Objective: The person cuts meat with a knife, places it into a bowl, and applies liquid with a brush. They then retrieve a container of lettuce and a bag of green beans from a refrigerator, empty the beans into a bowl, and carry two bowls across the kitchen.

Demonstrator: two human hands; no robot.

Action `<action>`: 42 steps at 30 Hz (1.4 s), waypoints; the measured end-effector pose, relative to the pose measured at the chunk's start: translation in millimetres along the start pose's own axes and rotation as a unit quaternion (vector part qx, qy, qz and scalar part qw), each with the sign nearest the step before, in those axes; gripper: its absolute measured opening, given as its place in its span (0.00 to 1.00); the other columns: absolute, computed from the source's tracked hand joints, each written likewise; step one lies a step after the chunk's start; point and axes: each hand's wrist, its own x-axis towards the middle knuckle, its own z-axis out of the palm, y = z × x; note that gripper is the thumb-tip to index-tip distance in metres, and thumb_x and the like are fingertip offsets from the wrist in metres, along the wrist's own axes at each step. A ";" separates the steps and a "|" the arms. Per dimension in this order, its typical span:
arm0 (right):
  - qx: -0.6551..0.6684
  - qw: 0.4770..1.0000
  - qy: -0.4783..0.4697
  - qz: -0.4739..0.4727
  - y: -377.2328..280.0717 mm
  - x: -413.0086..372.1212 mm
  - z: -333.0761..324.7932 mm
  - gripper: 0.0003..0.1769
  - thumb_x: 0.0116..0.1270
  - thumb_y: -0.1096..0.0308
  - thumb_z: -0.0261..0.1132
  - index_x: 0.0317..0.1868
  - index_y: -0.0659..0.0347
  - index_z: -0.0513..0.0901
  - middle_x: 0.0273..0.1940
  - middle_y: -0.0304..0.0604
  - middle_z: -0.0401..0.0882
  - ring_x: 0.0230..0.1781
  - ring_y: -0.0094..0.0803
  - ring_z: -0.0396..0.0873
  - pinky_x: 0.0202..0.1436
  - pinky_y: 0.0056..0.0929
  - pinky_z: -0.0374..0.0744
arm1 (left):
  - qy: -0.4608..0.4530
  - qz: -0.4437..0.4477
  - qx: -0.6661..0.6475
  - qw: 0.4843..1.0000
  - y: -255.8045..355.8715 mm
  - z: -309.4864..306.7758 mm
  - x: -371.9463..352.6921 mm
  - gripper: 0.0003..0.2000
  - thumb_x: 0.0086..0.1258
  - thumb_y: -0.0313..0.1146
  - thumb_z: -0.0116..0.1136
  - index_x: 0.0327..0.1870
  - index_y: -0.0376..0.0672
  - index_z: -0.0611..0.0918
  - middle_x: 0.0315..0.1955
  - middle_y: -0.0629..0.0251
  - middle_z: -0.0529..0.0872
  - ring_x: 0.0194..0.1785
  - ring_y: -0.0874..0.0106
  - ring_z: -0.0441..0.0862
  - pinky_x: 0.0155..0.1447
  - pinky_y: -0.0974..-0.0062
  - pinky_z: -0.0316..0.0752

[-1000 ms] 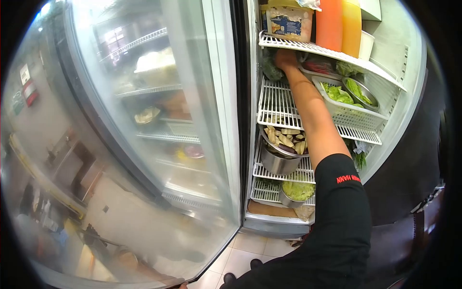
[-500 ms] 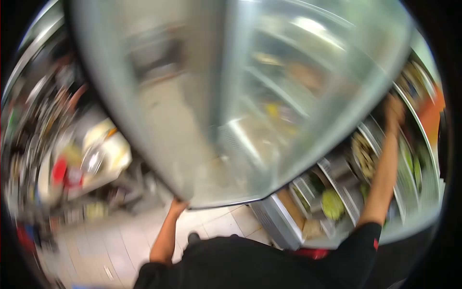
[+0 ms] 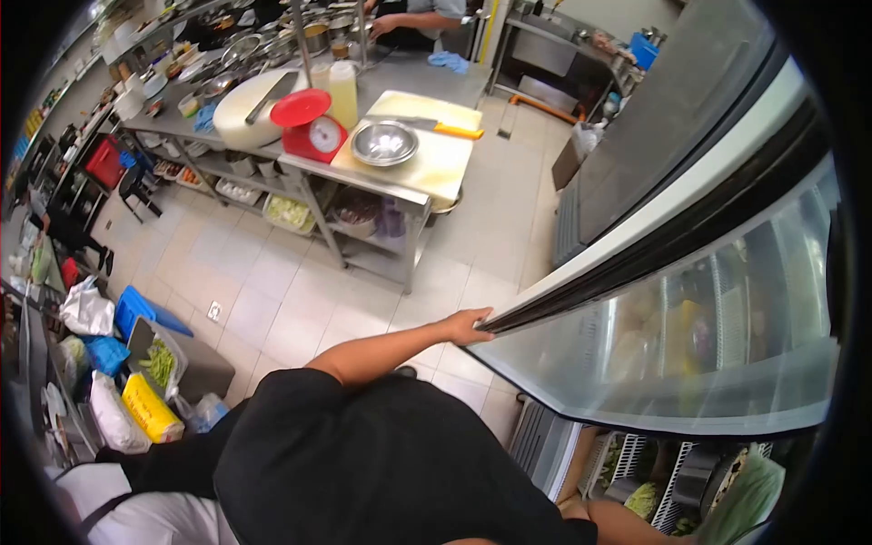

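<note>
Floor tiles [image 3: 272, 291] stretched past the door [image 3: 599, 377], its edge gripped by the left hand [image 3: 470, 325]. A green bag [image 3: 751, 490] showed before the shelves [image 3: 674, 481], near the right forearm [image 3: 627, 521]; the right hand was out of sight, its grip unclear.

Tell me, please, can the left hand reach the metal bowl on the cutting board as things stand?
Probably not: the left hand holds the edge of the glass door, and a stretch of floor separates it from the metal bowl. Nothing else seems to block the way.
</note>
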 end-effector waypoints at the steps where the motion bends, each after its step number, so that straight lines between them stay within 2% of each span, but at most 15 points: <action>1: 0.173 0.982 -0.071 -0.024 -54.8 -12.0 16.0 0.24 0.73 0.64 0.41 0.50 0.82 0.71 0.41 0.59 0.78 0.35 0.37 0.79 0.31 0.28 0.81 | 0.003 -0.011 -0.007 1.000 4.2 8.6 -4.5 0.39 0.60 0.50 0.62 0.69 0.41 0.61 0.61 0.44 0.70 0.62 0.54 0.70 0.61 0.67 0.69; 6: 0.321 0.898 -0.236 -0.187 -179.1 -101.9 98.8 0.21 0.59 0.71 0.55 0.52 0.72 0.71 0.38 0.55 0.75 0.32 0.37 0.76 0.30 0.31 0.75 | -0.104 -0.064 -0.190 0.974 52.3 -37.2 -50.1 0.33 0.68 0.47 0.56 0.69 0.39 0.60 0.61 0.48 0.69 0.58 0.64 0.73 0.56 0.68 0.73; 7: 0.359 0.869 -0.334 -0.071 -210.7 -118.7 102.2 0.19 0.58 0.71 0.55 0.49 0.71 0.72 0.38 0.51 0.74 0.33 0.35 0.75 0.33 0.29 0.74 | -0.154 -0.040 -0.275 0.948 61.7 -56.5 -64.6 0.29 0.72 0.47 0.49 0.68 0.38 0.62 0.63 0.52 0.68 0.59 0.66 0.72 0.56 0.70 0.73; 9: 0.426 0.667 -0.543 0.279 -293.1 -155.8 118.9 0.15 0.56 0.70 0.56 0.43 0.69 0.74 0.36 0.43 0.73 0.35 0.29 0.72 0.38 0.26 0.72 | -0.186 0.012 -0.436 0.880 66.4 -99.4 -94.0 0.27 0.74 0.49 0.42 0.66 0.39 0.65 0.57 0.55 0.74 0.55 0.65 0.77 0.53 0.66 0.76; 11: 0.405 0.466 -0.655 0.436 -363.8 -203.7 148.6 0.12 0.56 0.70 0.58 0.40 0.67 0.75 0.35 0.37 0.72 0.35 0.22 0.69 0.41 0.21 0.70 | -0.202 0.057 -0.576 0.790 41.0 -137.9 -120.0 0.37 0.71 0.63 0.28 0.68 0.39 0.61 0.62 0.54 0.70 0.64 0.58 0.70 0.59 0.54 0.72; 13: 0.449 0.355 -0.731 0.372 -410.3 -276.8 183.6 0.10 0.61 0.68 0.59 0.39 0.66 0.76 0.33 0.35 0.74 0.34 0.20 0.70 0.38 0.21 0.71 | -0.247 0.152 -0.634 0.717 69.6 -181.3 -157.8 0.44 0.65 0.70 0.30 0.68 0.38 0.60 0.62 0.51 0.69 0.62 0.55 0.71 0.57 0.55 0.73; 15: 0.496 0.241 -0.732 0.400 -465.6 -322.6 205.5 0.12 0.65 0.63 0.61 0.37 0.66 0.77 0.31 0.36 0.76 0.33 0.20 0.71 0.36 0.23 0.72 | -0.229 0.161 -0.621 0.732 40.3 -222.6 -175.2 0.42 0.66 0.68 0.31 0.68 0.39 0.61 0.60 0.51 0.71 0.58 0.57 0.74 0.53 0.59 0.76; 18: 0.396 0.338 -0.763 0.384 -519.3 -407.0 270.3 0.20 0.66 0.53 0.61 0.35 0.67 0.78 0.27 0.40 0.78 0.30 0.27 0.76 0.37 0.25 0.75 | -0.113 0.164 -0.625 0.754 2.4 -277.9 -198.0 0.36 0.68 0.62 0.36 0.66 0.41 0.62 0.55 0.52 0.75 0.50 0.61 0.79 0.45 0.66 0.78; 19: 0.362 0.522 -0.731 0.247 -534.7 -424.2 290.4 0.23 0.65 0.51 0.60 0.35 0.68 0.78 0.29 0.49 0.80 0.32 0.39 0.79 0.40 0.33 0.76 | -0.026 0.156 -0.638 0.753 -8.3 -285.1 -207.8 0.32 0.70 0.58 0.40 0.66 0.42 0.62 0.52 0.53 0.76 0.46 0.64 0.80 0.42 0.69 0.79; 20: 0.287 0.603 -0.720 0.189 -538.1 -473.9 315.6 0.26 0.62 0.50 0.63 0.41 0.69 0.77 0.36 0.58 0.79 0.39 0.50 0.79 0.44 0.41 0.76 | -0.024 0.150 -0.641 0.753 -17.6 -293.1 -214.8 0.32 0.70 0.58 0.40 0.66 0.42 0.62 0.52 0.53 0.76 0.46 0.64 0.80 0.42 0.69 0.79; 23: 0.149 0.602 -0.772 0.141 -564.2 -503.9 347.9 0.31 0.58 0.49 0.66 0.48 0.71 0.73 0.46 0.64 0.75 0.48 0.55 0.76 0.50 0.43 0.75 | 0.211 0.115 -0.546 0.802 -25.7 -323.3 -221.4 0.27 0.70 0.48 0.49 0.64 0.41 0.64 0.52 0.52 0.76 0.49 0.66 0.79 0.43 0.70 0.78; 28: 0.100 0.540 -0.827 0.120 -577.2 -512.8 370.6 0.15 0.58 0.69 0.60 0.43 0.71 0.73 0.48 0.66 0.73 0.49 0.57 0.75 0.49 0.45 0.76 | 0.182 0.154 -0.567 0.788 -30.2 -358.5 -221.8 0.32 0.68 0.53 0.49 0.65 0.39 0.63 0.55 0.52 0.74 0.54 0.63 0.77 0.49 0.65 0.78; 30: 0.102 0.558 -0.817 0.106 -581.3 -505.5 369.6 0.11 0.56 0.75 0.59 0.41 0.70 0.74 0.46 0.65 0.74 0.47 0.57 0.76 0.47 0.46 0.76 | 0.159 0.168 -0.566 0.791 -21.1 -369.7 -215.1 0.34 0.67 0.55 0.49 0.65 0.38 0.62 0.56 0.51 0.74 0.56 0.62 0.76 0.51 0.63 0.77; 32: 0.173 0.701 -0.691 0.030 -580.6 -503.3 369.5 0.10 0.57 0.74 0.58 0.41 0.67 0.74 0.42 0.65 0.75 0.44 0.56 0.77 0.45 0.48 0.76 | 0.162 0.123 -0.568 0.798 -12.1 -379.1 -205.5 0.37 0.65 0.58 0.49 0.66 0.37 0.62 0.56 0.51 0.73 0.57 0.60 0.75 0.54 0.61 0.76; 42: 0.231 0.676 -0.626 0.312 -485.3 -533.6 440.1 0.13 0.58 0.76 0.56 0.44 0.70 0.72 0.37 0.63 0.77 0.41 0.60 0.76 0.44 0.46 0.73 | 0.249 0.037 -0.554 0.793 3.3 -399.4 -153.6 0.29 0.74 0.51 0.36 0.67 0.37 0.61 0.58 0.52 0.72 0.58 0.57 0.75 0.62 0.62 0.71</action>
